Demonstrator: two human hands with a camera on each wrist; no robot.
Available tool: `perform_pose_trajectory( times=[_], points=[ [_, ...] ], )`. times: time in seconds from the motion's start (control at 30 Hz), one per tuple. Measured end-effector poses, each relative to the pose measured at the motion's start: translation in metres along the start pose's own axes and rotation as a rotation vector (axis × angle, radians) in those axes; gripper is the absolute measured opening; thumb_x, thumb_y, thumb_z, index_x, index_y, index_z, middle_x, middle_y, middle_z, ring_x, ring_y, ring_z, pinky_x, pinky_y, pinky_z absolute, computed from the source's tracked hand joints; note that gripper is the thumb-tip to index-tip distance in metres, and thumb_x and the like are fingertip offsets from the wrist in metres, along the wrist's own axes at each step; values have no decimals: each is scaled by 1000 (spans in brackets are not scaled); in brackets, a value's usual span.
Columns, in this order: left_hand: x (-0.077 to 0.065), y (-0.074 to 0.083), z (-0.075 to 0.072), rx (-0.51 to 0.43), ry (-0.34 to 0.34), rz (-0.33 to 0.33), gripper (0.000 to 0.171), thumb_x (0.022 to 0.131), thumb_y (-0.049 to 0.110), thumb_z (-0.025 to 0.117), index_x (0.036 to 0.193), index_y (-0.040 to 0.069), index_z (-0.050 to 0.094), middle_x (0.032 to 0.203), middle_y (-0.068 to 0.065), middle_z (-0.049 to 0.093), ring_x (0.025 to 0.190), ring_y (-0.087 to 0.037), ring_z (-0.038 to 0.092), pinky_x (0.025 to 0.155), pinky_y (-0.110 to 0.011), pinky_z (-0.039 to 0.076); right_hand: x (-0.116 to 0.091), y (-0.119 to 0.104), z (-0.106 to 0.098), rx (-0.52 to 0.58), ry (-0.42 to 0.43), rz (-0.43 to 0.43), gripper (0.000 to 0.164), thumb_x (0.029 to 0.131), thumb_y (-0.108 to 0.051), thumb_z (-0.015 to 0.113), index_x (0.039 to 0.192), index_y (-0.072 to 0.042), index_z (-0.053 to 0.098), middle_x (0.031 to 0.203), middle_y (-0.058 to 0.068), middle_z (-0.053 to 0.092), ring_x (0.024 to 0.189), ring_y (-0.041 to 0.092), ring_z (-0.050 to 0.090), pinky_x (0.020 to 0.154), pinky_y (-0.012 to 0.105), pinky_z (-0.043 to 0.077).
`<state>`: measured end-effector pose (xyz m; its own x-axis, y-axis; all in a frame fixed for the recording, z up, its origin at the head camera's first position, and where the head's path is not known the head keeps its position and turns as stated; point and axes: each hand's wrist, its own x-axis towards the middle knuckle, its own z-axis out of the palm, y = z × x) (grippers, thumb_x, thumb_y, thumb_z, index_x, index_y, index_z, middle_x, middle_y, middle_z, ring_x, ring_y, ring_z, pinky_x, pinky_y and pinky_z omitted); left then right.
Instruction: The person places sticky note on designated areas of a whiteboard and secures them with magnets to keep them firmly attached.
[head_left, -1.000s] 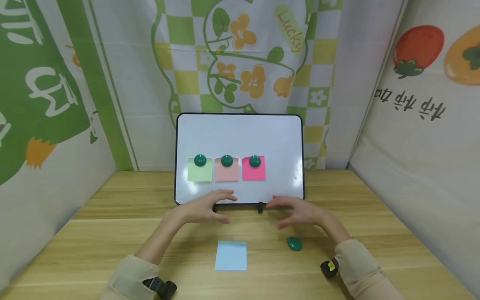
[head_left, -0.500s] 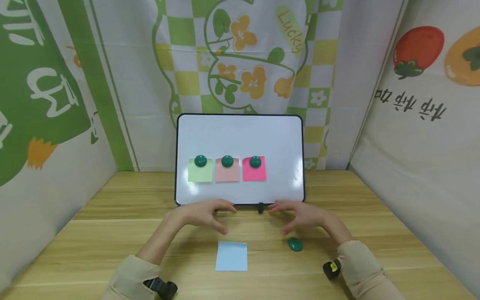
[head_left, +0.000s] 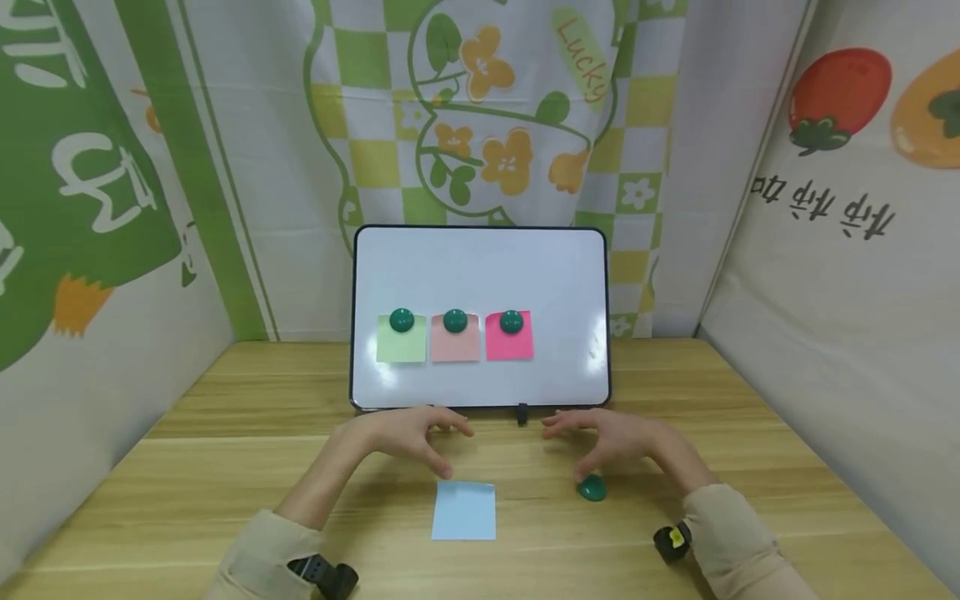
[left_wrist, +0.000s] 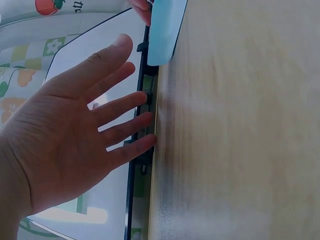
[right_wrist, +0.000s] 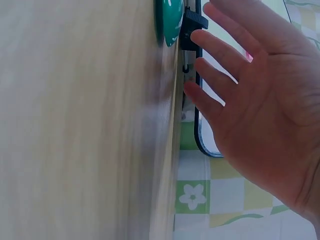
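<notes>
My left hand hovers palm-in above the table, its thumb close to the far edge of a blue sticky note. In the left wrist view its fingers are spread and hold nothing; the blue note stands beyond the thumb. Over on the right, my right hand hangs with fingers extended, thumb tip right by a green round magnet; whether they touch I cannot tell. The right wrist view shows an unfilled palm and the green magnet past the fingers.
Behind the hands a whiteboard stands on small black feet. Green, salmon and hot pink notes hang on it, each under a green magnet. Printed cloth surrounds the wooden table.
Both hands have come down and nearer, away from the whiteboard. The left thumb is now near the blue note, the right thumb near the loose magnet. Notes and magnets have stayed put.
</notes>
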<state>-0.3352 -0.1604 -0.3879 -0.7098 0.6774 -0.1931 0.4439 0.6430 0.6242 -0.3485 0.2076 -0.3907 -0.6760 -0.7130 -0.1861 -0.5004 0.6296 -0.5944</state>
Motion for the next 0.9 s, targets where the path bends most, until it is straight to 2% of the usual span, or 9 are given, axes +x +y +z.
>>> perform_pose_trajectory(
  times=[0.2,0.37,0.63,0.8,0.9],
  points=[
    [-1,-7,-1,34,-8,29,57,81,37,81,133,25,61,154,-1,44,144,-27,37,116,-54,32,-5,6,2,2,-18,-15,68,78,-30,82,141,-25,55,163,4,30,153,36,14,117,70,11],
    [-1,-10,1,43,-23,25,49,79,39,82,125,30,67,158,-6,39,147,-32,30,116,-59,29,-9,8,3,23,-45,16,69,76,-28,83,140,-30,56,165,1,25,154,34,9,116,71,7],
    [1,-8,4,46,-23,59,31,77,36,84,106,31,75,155,-10,42,146,-33,32,116,-58,29,-17,6,1,-15,-82,56,71,74,-29,84,139,-35,56,167,4,19,154,37,7,116,72,6],
    [3,-6,6,43,-37,45,18,76,33,86,91,29,77,156,-10,42,147,-32,33,117,-57,28,-21,8,0,12,-102,33,69,74,-28,85,138,-32,58,167,7,17,154,38,7,116,71,5],
    [3,-5,7,35,-51,31,15,76,32,86,89,30,78,157,-9,40,149,-31,30,118,-57,27,-24,11,0,18,-113,8,65,74,-27,84,135,-31,61,167,9,17,154,39,6,117,71,4]
  ],
)
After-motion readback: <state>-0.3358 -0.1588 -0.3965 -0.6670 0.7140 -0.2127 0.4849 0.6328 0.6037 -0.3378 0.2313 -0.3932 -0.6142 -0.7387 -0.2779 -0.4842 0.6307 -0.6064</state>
